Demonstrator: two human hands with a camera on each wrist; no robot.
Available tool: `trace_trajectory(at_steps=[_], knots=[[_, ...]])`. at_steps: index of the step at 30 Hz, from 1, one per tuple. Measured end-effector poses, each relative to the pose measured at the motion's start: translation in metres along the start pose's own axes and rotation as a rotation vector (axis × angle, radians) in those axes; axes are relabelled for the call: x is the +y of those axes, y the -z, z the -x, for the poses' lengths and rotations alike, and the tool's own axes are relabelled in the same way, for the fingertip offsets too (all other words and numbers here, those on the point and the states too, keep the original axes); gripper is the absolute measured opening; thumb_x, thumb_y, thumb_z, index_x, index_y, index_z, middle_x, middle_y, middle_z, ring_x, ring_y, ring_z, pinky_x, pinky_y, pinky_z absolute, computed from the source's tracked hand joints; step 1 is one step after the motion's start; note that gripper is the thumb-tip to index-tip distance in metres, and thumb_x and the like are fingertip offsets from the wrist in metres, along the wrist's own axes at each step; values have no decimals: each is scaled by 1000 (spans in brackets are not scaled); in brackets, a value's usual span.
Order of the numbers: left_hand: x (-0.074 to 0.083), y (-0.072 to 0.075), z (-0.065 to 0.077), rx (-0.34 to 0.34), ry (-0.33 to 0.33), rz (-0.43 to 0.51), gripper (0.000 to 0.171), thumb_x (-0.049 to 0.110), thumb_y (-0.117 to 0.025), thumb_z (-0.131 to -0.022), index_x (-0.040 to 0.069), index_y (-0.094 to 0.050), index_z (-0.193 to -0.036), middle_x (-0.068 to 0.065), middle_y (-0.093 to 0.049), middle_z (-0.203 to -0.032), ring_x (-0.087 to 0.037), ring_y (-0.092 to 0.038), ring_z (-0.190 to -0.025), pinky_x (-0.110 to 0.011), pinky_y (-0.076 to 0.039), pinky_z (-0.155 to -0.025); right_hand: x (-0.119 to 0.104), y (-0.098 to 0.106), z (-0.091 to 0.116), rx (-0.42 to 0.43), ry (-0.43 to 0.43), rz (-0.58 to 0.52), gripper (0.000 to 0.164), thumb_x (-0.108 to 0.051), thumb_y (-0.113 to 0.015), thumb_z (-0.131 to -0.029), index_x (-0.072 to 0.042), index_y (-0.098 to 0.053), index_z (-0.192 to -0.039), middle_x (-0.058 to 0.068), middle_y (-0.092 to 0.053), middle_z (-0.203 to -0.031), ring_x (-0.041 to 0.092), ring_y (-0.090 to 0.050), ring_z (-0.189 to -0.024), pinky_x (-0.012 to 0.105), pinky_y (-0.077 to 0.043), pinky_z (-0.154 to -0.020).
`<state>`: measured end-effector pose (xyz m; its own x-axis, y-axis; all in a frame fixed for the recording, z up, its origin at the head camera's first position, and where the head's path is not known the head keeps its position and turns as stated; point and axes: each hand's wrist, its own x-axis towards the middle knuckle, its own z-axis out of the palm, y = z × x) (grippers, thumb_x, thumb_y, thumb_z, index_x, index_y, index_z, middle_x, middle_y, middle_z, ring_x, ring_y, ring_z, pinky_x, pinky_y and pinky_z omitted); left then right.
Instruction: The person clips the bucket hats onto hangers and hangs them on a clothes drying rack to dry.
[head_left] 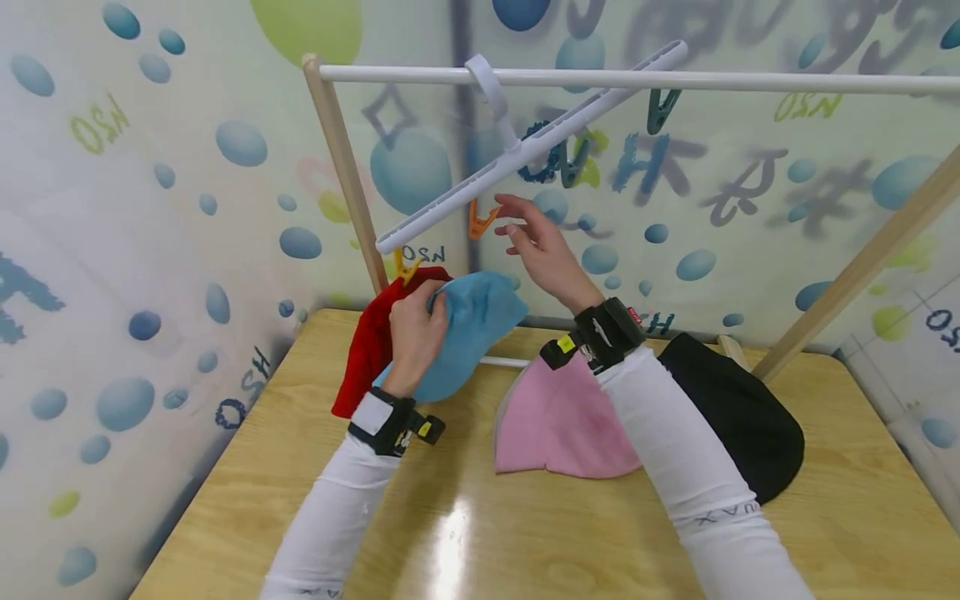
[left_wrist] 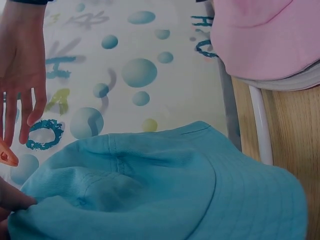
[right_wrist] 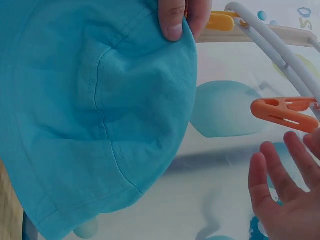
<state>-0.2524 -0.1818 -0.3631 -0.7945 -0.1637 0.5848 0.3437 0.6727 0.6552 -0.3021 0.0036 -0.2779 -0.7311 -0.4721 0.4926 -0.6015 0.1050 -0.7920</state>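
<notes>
My left hand [head_left: 416, 333] pinches the edge of a light blue bucket hat [head_left: 480, 321] between thumb and fingers; the hat hangs with its brim down. Behind it, a red hat [head_left: 367, 350] hangs from a yellow clip [head_left: 406, 268] at the hanger's low left end. My right hand [head_left: 543, 250] is raised beside an orange clip [head_left: 481, 222] under the white hanger [head_left: 525, 150]. Its fingers are spread and loosely bent in the right wrist view, holding nothing that I can see. The hanger tilts down to the left on the white rail [head_left: 720, 81].
Two dark green clips [head_left: 662, 111] hang along the hanger's right half. A pink hat [head_left: 562, 421] and a black hat [head_left: 738, 417] lie on the wooden table [head_left: 487, 533]. Wooden posts [head_left: 345, 167] support the rail, and patterned walls stand close behind.
</notes>
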Motion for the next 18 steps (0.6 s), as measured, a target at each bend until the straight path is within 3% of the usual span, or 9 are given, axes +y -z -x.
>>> trace_trajectory(at_steps=[8,18], knots=[[-3,1,-1,26,-11,-8,20,10,-50,-92,1,-65,-101,-17,-66,-72,-26,-55,-58,-38,-46,-51,19,-3,-12,-24,3,-64,27,-10,-38,-98,3,-44,-121,22,-49,-121,31,-51,-107,45,-48,-85],[-5,-2,-5,10,0,27,21,10,-51,-91,1,-65,-105,-19,-70,-87,-28,-61,-68,-41,-54,-65,21,3,-14,-15,-16,-168,24,-8,-39,-98,6,-42,-117,24,-49,-126,28,-50,-109,46,-43,-98]])
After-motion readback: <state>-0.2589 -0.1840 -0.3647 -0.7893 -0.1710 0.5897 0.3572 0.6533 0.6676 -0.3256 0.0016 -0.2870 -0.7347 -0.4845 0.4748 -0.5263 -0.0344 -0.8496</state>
